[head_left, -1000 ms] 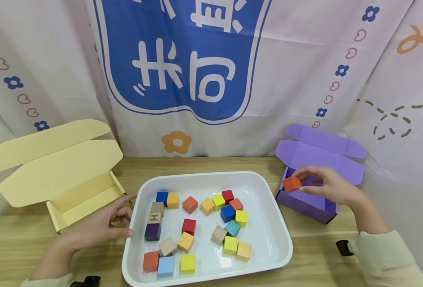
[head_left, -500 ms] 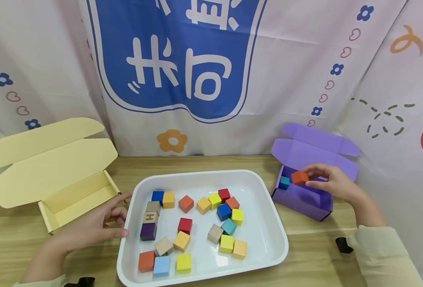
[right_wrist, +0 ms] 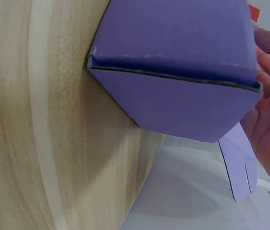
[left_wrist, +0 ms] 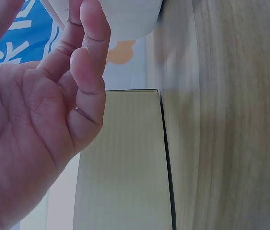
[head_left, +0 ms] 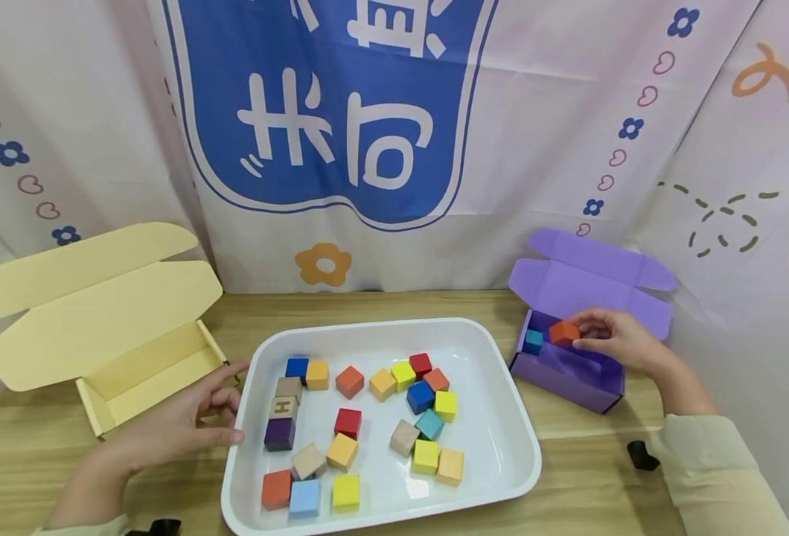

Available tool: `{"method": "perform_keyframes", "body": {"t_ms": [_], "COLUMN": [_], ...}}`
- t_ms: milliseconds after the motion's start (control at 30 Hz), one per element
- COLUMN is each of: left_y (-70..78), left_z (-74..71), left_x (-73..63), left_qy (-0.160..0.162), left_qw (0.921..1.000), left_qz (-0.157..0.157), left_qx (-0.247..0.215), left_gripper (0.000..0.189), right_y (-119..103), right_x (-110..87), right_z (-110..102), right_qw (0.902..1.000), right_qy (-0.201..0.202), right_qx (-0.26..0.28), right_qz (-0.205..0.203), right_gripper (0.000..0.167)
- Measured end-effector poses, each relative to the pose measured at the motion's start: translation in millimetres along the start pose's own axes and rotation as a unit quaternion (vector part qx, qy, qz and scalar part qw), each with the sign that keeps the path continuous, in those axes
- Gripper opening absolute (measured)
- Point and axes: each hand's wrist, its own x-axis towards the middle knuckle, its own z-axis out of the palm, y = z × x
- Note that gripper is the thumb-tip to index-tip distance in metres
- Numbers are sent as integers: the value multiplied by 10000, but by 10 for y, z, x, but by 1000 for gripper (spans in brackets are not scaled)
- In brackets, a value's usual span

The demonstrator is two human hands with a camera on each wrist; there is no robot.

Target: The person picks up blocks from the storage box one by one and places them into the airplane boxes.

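Note:
In the head view my right hand (head_left: 618,341) pinches an orange-red wooden block (head_left: 564,333) between thumb and fingertips, over the purple box (head_left: 569,380). A teal block (head_left: 533,342) lies inside that box at its left end. In the right wrist view the box wall (right_wrist: 182,103) hides most of the fingers, and only a corner of the orange-red block (right_wrist: 254,13) shows. My left hand (head_left: 173,424) is beside the white tray (head_left: 535,447), its thumb against the left rim and its fingers loosely bent. Nothing is held in the left palm (left_wrist: 29,110).
Several coloured blocks lie scattered in the tray, among them a purple one (head_left: 279,434) and a light blue one (head_left: 304,499). A yellow box (head_left: 149,372) stands with its lid up behind the left hand. A printed curtain (head_left: 535,149) hangs behind the wooden table (head_left: 569,461).
My right hand has carried the orange-red block slightly right and lower over the purple box, so the teal block inside now shows. The left hand has stayed at the tray's rim.

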Motion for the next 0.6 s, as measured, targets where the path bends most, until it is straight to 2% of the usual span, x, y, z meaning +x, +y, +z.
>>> {"method": "perform_keyframes", "body": {"t_ms": [333, 600], "left_y": [-9, -10], "left_z": [9, 10], "left_x": [5, -1], "left_qy": [1, 6], "left_qw": [10000, 10000], "left_qz": [59, 33], "left_qx": [24, 46], "left_gripper": [88, 88], "right_y": [65, 98], "right_x": [26, 54], "right_z": [14, 58], "right_qw": [9996, 9992], "right_qy": [-120, -208], "right_qx": [-112, -346], "right_qz": [243, 80], "right_gripper": [37, 33]}}
